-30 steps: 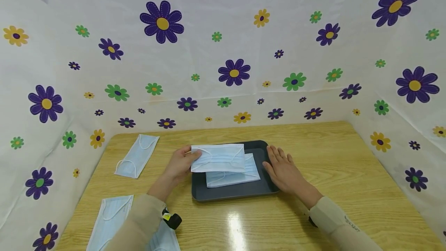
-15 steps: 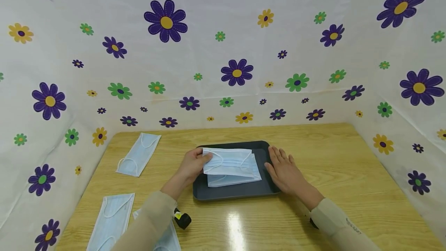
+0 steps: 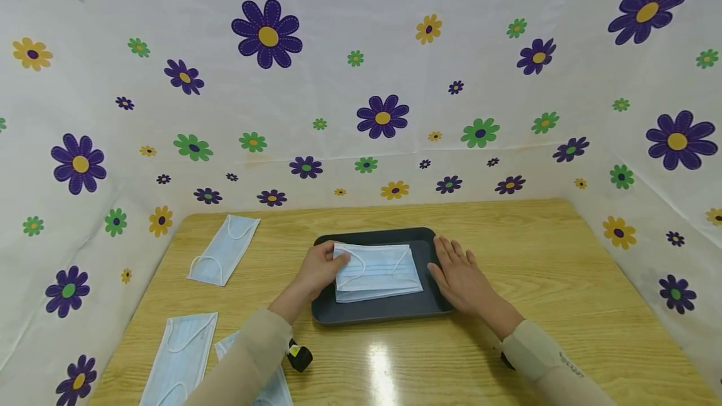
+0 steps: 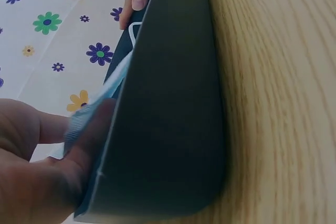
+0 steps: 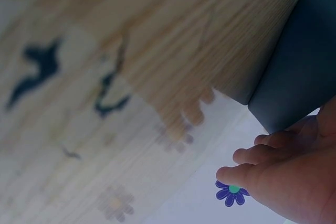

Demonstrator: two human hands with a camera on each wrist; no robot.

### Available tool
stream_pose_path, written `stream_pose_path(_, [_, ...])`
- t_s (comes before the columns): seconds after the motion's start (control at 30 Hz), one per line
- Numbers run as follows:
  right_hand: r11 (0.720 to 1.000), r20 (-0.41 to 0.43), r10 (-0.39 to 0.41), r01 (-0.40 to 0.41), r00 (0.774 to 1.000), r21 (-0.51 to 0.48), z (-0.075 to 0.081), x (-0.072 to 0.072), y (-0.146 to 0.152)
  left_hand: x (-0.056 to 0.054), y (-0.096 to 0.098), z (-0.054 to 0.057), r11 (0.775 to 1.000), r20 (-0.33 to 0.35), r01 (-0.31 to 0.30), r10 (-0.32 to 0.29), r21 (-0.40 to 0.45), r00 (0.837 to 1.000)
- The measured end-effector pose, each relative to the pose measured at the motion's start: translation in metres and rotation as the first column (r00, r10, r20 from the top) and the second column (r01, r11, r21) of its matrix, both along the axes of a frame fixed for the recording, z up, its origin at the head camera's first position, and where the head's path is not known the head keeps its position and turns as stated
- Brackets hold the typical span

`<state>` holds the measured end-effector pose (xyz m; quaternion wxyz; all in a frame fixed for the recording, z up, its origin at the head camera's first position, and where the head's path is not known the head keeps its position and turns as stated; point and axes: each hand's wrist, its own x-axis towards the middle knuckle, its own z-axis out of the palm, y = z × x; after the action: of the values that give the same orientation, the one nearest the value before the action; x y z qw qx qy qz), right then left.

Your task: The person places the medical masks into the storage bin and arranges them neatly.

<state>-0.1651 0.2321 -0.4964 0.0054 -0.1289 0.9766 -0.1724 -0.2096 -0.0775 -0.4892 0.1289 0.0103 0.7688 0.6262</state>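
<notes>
The left hand [image 3: 320,269] pinches the left end of a light blue, oblong, papery mask [image 3: 376,268]. The straight-fingered right hand [image 3: 464,277] touches the right side of a dark grey, oblong tray [image 3: 375,316]. The pinched mask is over another in the tray, its long way running between the hands; the left is nearer. More masks [image 3: 224,250] lie left of the tray.

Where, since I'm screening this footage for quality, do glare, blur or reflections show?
Head view: bright glare streak on the table, nearer the camera than the tray; left wrist: left hand partly blurred; right wrist: table faintly reflects right hand and flowers.
</notes>
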Motion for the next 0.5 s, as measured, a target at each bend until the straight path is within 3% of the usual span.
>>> stream_pose_path(0.1, [1.0,-0.005,0.001,-0.001,1.0,-0.004,-0.0007,-0.0003,0.0001,0.0005,-0.0023,0.0025,0.993,-0.081,0.028,-0.038,-0.118,0.996])
stream_pose_path(0.27, [1.0,-0.008,0.001,-0.001,1.0,-0.007,-0.0012,-0.0009,0.0004,0.0016,-0.0055,0.0062,0.941,-0.211,-0.001,-0.074,-0.339,0.975])
stream_pose_path(0.5, [1.0,-0.006,0.004,-0.004,1.0,-0.011,-0.0002,-0.0007,0.0002,-0.0002,-0.0046,0.0009,0.908,-0.275,-0.022,-0.103,-0.418,0.956])
